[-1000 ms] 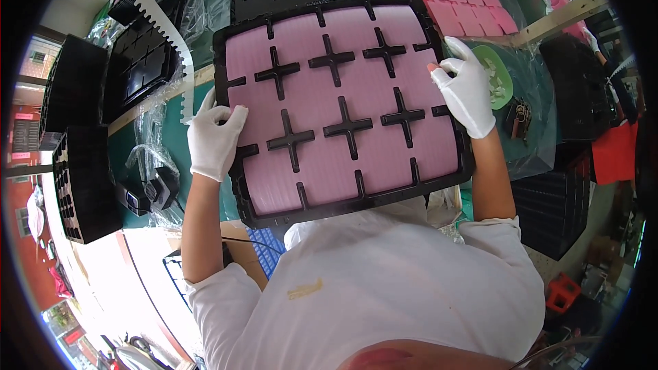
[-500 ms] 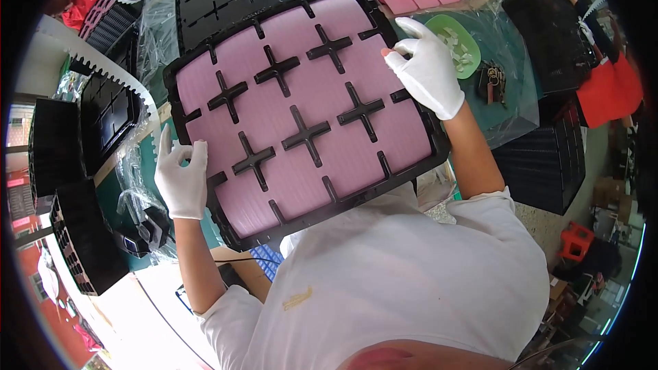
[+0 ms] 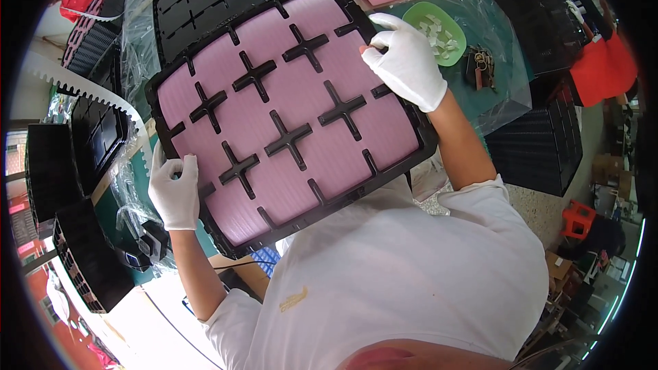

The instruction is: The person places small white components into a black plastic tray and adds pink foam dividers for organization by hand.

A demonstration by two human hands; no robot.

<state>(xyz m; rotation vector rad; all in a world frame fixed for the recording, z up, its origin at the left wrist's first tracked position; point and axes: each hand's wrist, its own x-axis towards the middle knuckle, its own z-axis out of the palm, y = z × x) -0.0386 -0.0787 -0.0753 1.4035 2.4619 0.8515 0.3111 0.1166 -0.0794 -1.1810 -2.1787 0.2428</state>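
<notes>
Both gloved hands hold the black tray (image 3: pixel 425 138) of pink sheets (image 3: pixel 295 82), tilted above the desk (image 3: pixel 500 68). Left hand (image 3: pixel 175 192) grip closed on its lower-left edge; right hand (image 3: pixel 406 60) pinching the upper-right edge.

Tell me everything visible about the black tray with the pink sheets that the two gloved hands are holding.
The black tray is a large square of moulded, plastic-looking material with a raised rim and cross-shaped dividers forming a grid of compartments. Pink ribbed sheets fill the compartments. It is held in front of the person's chest, turned diagonally in the picture. The left hand in a white glove grips its lower left edge; the right hand, also gloved, grips the upper right edge.
</notes>
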